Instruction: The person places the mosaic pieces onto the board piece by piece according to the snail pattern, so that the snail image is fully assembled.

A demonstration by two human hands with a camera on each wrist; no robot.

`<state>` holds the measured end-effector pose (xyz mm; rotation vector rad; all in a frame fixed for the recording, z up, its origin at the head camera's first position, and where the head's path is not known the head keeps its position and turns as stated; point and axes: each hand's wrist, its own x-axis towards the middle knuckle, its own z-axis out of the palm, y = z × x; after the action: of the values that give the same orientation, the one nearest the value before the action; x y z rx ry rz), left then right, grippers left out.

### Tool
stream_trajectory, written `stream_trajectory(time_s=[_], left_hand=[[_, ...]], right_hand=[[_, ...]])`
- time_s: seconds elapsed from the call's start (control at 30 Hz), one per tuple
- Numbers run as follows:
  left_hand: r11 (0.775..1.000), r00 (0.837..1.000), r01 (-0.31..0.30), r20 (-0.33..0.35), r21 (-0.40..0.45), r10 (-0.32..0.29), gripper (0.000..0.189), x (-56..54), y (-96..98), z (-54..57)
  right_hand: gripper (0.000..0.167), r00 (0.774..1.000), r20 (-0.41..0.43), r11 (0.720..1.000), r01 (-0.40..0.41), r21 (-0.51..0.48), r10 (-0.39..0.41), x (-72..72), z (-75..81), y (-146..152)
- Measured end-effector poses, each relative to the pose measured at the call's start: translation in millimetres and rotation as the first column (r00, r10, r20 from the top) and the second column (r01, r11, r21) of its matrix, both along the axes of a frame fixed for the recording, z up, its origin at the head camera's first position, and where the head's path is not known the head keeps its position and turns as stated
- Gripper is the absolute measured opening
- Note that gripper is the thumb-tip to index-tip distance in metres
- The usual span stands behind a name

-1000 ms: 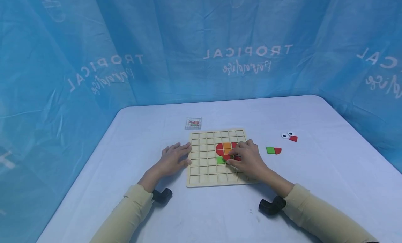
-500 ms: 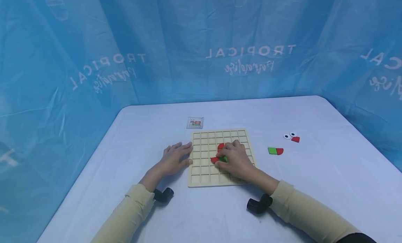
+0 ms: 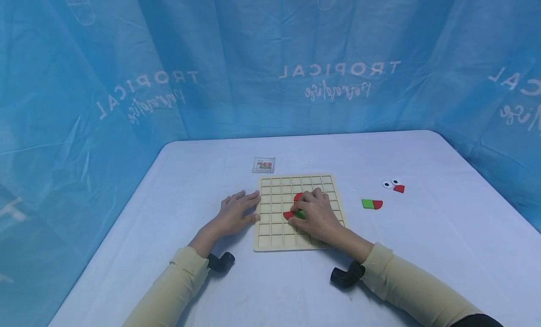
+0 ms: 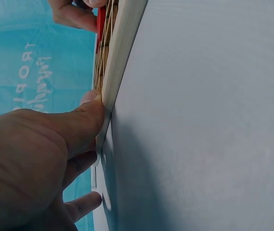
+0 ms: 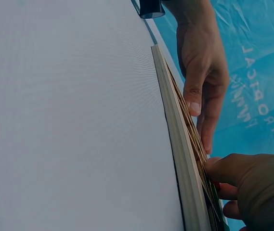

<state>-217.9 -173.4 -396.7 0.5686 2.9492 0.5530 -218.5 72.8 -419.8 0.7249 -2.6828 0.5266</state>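
- Behind each hand lies a beige sleeve, with a black mount under the wrist.
- The right hand is over the board, narrow, thumb and forefinger bent about a red piece at their tips.
- The left hand is wide, fingers apart, its thumb and fingertips touching the board's left edge.
- Beneath the right hand, just right of the red piece, shows a green piece; another red part peeks out beyond the forefinger. Whatever else the palm covers cannot be told.
- To the right of the right hand, off the board, a green tile touches a red tile.
- Farther out on that side, two eyes sit near a red wedge.
- Beyond the left hand, past the board, a picture card lies on the white-covered desk.
- Past the desk hangs a blue curtain.
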Motion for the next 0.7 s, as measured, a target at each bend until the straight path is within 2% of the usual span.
stream_trajectory(time_s=[0.5, 0.7], left_hand=[[1.000, 1.000, 0.009, -0.016, 0.013, -0.009, 0.057, -1.9, -0.7, -1.5], [1.000, 1.000, 0.000, -0.021, 0.013, 0.000, 0.057, -1.7, 0.1, -1.7]], right_hand=[[0.023, 1.000, 0.000, 1.000, 0.010, 0.005, -0.010, 0.8, 0.0, 1.7], [0.022, 1.000, 0.006, 0.999, 0.021, -0.029, -0.021, 4.1, 3.0, 6.3]])
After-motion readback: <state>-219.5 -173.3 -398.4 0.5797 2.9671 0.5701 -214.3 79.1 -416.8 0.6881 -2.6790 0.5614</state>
